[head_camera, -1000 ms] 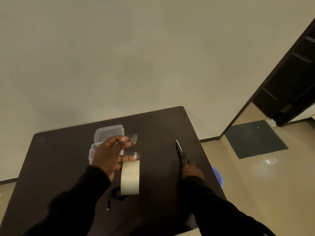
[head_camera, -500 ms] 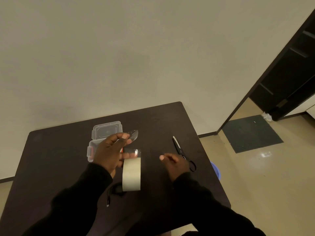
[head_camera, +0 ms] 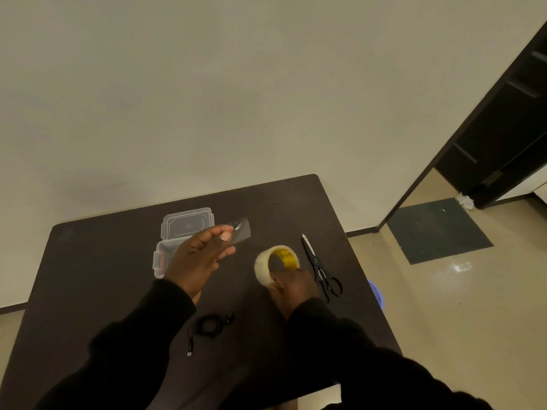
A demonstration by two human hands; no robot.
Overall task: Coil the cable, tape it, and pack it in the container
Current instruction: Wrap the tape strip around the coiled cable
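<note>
The left hand is holding a cut strip of clear tape raised above the table, its grip narrow, thumb and fingertips pinching one end while the free end is sticking out up and to the right of the fingers. The right hand is closing its grip around the near side of the tape roll, which is standing on edge on the table just left of the black scissors. The black cable is lying coiled on the table below and toward the person from the left grip, between the two sleeves, its plug end trailing down and to the left from the loop. So the coil is sitting nearer the body than either grip, and roughly beneath the left wrist; the left hand looks nearer to it, and since that hand is carrying the strip, the coming move seems to turn on bringing the strip down and back toward the coil, with the strip's long axis crossing the bundle of loops rather than running along them. The clear plastic container is lying open beyond and to the left of the left grip, partly hidden behind the hand, and the cable is well apart from it, so packing is not yet begun
</note>
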